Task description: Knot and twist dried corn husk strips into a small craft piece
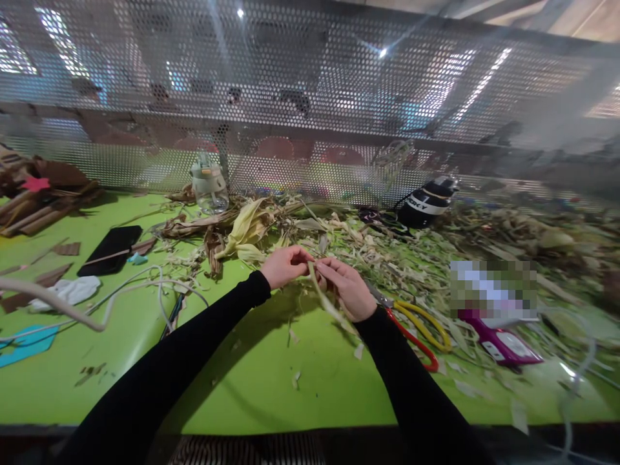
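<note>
Over the middle of the green table (271, 394), my left hand (285, 267) and my right hand (346, 287) meet at the fingertips. Both pinch a pale strip of dried corn husk (320, 294), whose loose end hangs down in front of my right palm. The strip's upper end is hidden between the fingers. Just beyond my left hand lies a yellowish bunch of corn husk (246, 226). Scissors (419, 326) with one red and one yellow handle rest beside my right wrist, their blades partly among husk scraps.
Husk scraps (382, 252) cover the back and right. A clear bottle (210, 187) and a black jug (426, 203) stand by the perforated metal screen (290, 84). A phone (111, 250), cables (104, 316) and white tissue (68, 290) lie left; a purple tool (506, 342) right.
</note>
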Demonstrator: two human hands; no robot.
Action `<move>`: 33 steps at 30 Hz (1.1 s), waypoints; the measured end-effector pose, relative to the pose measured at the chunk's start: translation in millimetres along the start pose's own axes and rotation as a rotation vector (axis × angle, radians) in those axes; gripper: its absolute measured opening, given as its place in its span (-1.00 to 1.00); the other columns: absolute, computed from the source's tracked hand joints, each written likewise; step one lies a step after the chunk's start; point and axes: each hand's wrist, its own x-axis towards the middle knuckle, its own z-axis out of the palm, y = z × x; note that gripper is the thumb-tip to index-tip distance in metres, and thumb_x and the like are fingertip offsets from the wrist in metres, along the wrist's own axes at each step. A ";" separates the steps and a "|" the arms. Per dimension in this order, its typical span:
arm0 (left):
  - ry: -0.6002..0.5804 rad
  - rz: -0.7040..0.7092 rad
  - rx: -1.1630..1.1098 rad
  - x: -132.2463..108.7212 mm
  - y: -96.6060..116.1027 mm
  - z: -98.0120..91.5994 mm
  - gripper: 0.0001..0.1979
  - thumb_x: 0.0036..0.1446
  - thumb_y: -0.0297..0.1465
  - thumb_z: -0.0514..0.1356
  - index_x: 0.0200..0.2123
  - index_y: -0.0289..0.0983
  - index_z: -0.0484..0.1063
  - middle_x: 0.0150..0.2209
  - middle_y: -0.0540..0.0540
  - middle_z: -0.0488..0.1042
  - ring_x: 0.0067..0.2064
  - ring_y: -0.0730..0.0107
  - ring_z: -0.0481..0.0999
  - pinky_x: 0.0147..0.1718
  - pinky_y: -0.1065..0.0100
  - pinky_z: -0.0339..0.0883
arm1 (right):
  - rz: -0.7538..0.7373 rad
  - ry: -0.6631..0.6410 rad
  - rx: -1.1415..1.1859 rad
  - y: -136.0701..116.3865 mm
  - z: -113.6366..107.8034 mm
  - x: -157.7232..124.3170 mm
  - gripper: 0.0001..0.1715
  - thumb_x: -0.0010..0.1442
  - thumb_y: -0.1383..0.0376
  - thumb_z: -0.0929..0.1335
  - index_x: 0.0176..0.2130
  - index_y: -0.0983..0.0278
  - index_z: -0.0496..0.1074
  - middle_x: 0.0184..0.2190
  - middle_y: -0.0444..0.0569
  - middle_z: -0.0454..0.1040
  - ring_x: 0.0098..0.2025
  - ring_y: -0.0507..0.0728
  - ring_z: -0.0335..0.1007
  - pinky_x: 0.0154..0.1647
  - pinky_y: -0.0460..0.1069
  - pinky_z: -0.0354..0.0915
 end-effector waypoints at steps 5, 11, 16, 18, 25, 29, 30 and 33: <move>-0.087 -0.096 -0.198 -2.9 6.9 -4.3 -0.90 -0.02 -0.46 0.24 -0.41 -0.38 0.38 -0.51 0.00 0.48 -0.45 0.57 0.46 -0.28 0.41 0.36 | 0.066 0.016 0.132 -3.4 -0.8 0.2 -0.75 -0.02 0.15 0.41 -0.42 0.28 0.40 -0.56 -0.13 0.45 -0.57 -0.02 0.29 -0.52 -0.10 0.24; -0.120 -0.036 -0.147 -3.0 2.0 -6.5 -0.73 -0.15 -0.36 0.35 -0.41 -0.39 0.39 -0.49 -0.02 0.48 -0.46 0.60 0.43 -0.37 0.48 0.30 | 0.070 -0.006 0.165 -3.5 1.2 -1.4 -0.76 0.00 0.16 0.41 -0.42 0.29 0.40 -0.54 -0.12 0.46 -0.57 -0.03 0.30 -0.55 -0.12 0.23; -0.027 -0.099 -0.217 -4.6 5.7 -3.0 -0.71 -0.04 -0.25 0.26 -0.54 -0.37 0.33 -0.58 0.05 0.39 -0.53 0.64 0.35 -0.41 0.49 0.32 | -0.009 -0.066 0.001 1.6 3.6 -3.5 -0.75 0.05 0.13 0.39 -0.36 0.27 0.38 -0.50 -0.13 0.47 -0.60 -0.06 0.22 -0.59 -0.14 0.15; 0.005 -0.190 -0.223 -5.0 8.4 -2.5 -0.75 -0.03 -0.30 0.25 -0.55 -0.36 0.32 -0.63 0.09 0.34 -0.58 0.65 0.31 -0.45 0.49 0.32 | -0.092 -0.103 -0.169 3.1 4.8 -4.4 -0.76 0.07 0.14 0.37 -0.35 0.27 0.40 -0.48 -0.12 0.48 -0.55 -0.03 0.26 -0.53 -0.11 0.19; 0.022 -0.278 -0.207 -3.6 10.6 -5.4 -0.80 -0.07 -0.46 0.30 -0.40 -0.32 0.29 -0.64 0.11 0.38 -0.61 0.60 0.35 -0.45 0.43 0.35 | -0.175 -0.122 -0.330 2.4 5.3 -5.0 -0.78 0.14 0.16 0.31 -0.29 0.26 0.42 -0.49 -0.13 0.46 -0.54 -0.01 0.28 -0.50 -0.09 0.21; -0.132 -0.255 -0.288 -3.7 12.2 -8.1 -0.80 -0.08 -0.45 0.32 -0.37 -0.39 0.39 -0.49 0.00 0.48 -0.49 0.64 0.43 -0.30 0.45 0.37 | -0.134 -0.099 -0.286 1.0 3.4 -3.5 -0.79 0.16 0.18 0.26 -0.26 0.26 0.35 -0.55 -0.16 0.41 -0.59 -0.02 0.25 -0.55 -0.09 0.20; -0.159 -0.245 -0.281 -3.6 12.0 -8.5 -0.79 -0.09 -0.46 0.33 -0.35 -0.41 0.40 -0.46 -0.02 0.49 -0.46 0.63 0.45 -0.29 0.45 0.37 | -0.136 -0.090 -0.295 1.3 3.5 -3.0 -0.81 0.15 0.19 0.27 -0.27 0.26 0.33 -0.56 -0.18 0.40 -0.57 -0.01 0.27 -0.54 -0.09 0.21; -0.176 -0.231 -0.261 -2.7 9.3 -9.2 -0.75 -0.13 -0.50 0.34 -0.33 -0.42 0.42 -0.43 -0.05 0.51 -0.41 0.59 0.49 -0.26 0.43 0.38 | -0.135 -0.051 -0.317 3.0 4.6 -2.4 -0.83 0.13 0.20 0.30 -0.31 0.24 0.25 -0.58 -0.20 0.39 -0.56 0.00 0.30 -0.52 -0.09 0.22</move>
